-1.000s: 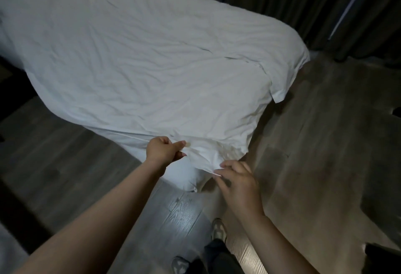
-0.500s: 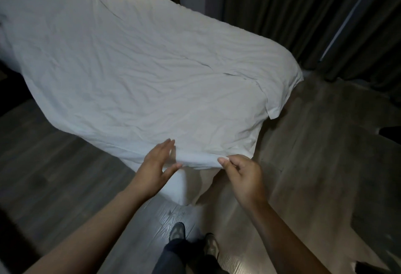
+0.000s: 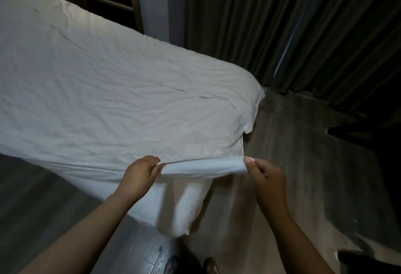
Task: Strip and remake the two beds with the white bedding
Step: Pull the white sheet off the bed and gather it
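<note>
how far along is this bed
Done: the white sheet lies spread over the mattress, wrinkled. In hand: left hand and right hand pinch its near edge, lifted above the bare corner. Left: tucking that edge and the loose far corner; no second bed in view.

Dark grey-green curtains [image 3: 238, 24] are hanging in heavy pleats across the back & rt of the rm, reaching down to the floor. A thin slit [image 3: 290, 41] is glowing pale blue btwn two panels. The wood-grain plank floor [image 3: 293, 165] is catching light in the middle & going dim at the lt. A pale wall strip [image 3: 158, 2] is standing lt of the curtains, w/ a dark wooden frame [image 3: 108, 2] beside it. Dark furniture [image 3: 368, 130] is sitting at the rt edge, shape unclear.
</note>
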### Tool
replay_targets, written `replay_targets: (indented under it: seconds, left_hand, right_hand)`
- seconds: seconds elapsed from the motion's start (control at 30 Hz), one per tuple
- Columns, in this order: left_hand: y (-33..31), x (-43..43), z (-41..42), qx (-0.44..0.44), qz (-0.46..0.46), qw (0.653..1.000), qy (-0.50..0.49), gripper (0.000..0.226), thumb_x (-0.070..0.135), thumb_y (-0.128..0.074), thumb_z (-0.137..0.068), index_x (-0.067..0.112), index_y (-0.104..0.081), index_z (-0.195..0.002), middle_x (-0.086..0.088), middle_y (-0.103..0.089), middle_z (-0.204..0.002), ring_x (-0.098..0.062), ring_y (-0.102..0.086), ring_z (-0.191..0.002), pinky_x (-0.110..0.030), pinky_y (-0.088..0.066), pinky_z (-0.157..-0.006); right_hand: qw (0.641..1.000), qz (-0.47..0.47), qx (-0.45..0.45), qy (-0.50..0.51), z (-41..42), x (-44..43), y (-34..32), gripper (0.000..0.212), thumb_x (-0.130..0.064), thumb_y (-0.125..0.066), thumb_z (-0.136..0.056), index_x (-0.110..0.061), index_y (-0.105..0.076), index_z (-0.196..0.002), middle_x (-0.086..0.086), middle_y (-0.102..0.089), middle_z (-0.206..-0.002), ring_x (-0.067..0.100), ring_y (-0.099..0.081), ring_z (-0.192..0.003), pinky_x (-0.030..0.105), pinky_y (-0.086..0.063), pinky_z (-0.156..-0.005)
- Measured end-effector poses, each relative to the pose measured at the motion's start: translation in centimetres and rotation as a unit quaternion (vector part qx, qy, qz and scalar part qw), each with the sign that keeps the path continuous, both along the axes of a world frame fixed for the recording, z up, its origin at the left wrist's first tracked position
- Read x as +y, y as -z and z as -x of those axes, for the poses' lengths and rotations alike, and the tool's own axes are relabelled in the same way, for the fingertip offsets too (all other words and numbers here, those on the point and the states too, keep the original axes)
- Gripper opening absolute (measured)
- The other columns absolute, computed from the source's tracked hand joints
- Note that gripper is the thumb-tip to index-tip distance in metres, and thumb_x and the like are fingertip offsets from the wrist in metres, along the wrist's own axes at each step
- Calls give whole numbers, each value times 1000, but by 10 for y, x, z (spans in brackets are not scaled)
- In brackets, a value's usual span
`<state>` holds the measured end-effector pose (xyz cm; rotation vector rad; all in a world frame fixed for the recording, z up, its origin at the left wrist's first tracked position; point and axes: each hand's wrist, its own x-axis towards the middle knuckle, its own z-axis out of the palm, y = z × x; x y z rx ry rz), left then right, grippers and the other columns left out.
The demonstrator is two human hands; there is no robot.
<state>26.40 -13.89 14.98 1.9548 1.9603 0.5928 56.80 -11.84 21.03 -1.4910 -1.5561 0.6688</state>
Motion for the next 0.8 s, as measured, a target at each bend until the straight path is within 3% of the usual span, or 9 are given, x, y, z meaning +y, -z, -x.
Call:
replay_targets:
  seconds: [0.1,0.23,0.27,0.37,0.43,0.63,0.8]
  left_hand:
    - [-24,25,-9,11,-38,999,30,51,57,-18,-85,17,-39,-64,4,-40,-62,-22,-44,-61,-32,-29,-55]
    - [-57,62,-24,28,-68,995,71,53,59,-17,-86,16,-36,-61,3,-38,-58,-24,-43,-60,-35,-31,-55]
    - [-63,71,-28,34,-70,994,80,55,60,-17,-86,15,-37,-61,2,-39,-59,-24,-44,-60,-35,-33,-55]
    - [-80,94,-39,53,-75,992,92,55,63,-15,-83,17,-34,-59,1,-40,-58,-23,-45,-60,-35,-34,-57]
    - [-92,109,-48,61,-85,990,90,55,65,-15,-82,18,-32,-58,0,-40,-57,-21,-45,-58,-35,-35,-57]
    - [-134,173,-88,91,-128,982,105,58,66,-19,-84,17,-32,-55,1,-39,-52,-16,-43,-53,-32,-32,-53]
    - [-164,244,-143,118,-149,973,133,63,66,-20,-84,15,-41,-54,-2,-44,-51,-14,-45,-51,-29,-31,-50]
  right_hand:
    - [999,1,15,47,-12,4,-10,29,-28,-61,-92,-7,-70,-74,7,-65,-65,18,-61,-65,35,-48,-58]
    - [997,-5,23,74,-33,9,-24,17,-19,-59,-94,-18,-69,-80,-6,-64,-67,2,-60,-67,11,-42,-51]
    - [997,-8,28,78,-38,11,-25,19,-21,-60,-94,-17,-69,-79,-5,-63,-65,1,-60,-66,10,-41,-51]
    - [994,-22,52,94,-51,24,-27,27,-28,-60,-92,-12,-70,-71,1,-63,-60,9,-59,-60,21,-43,-52]
    - [991,-16,91,95,-61,37,-30,25,-22,-62,-93,-10,-71,-73,7,-66,-64,15,-63,-63,30,-48,-56]
    - [979,2,184,93,-104,106,-45,21,-16,-62,-92,-14,-74,-74,-2,-71,-65,7,-63,-61,20,-48,-56]
    - [973,-6,213,95,-159,170,-56,23,-19,-63,-91,-15,-74,-72,5,-73,-72,12,-63,-68,26,-51,-64]
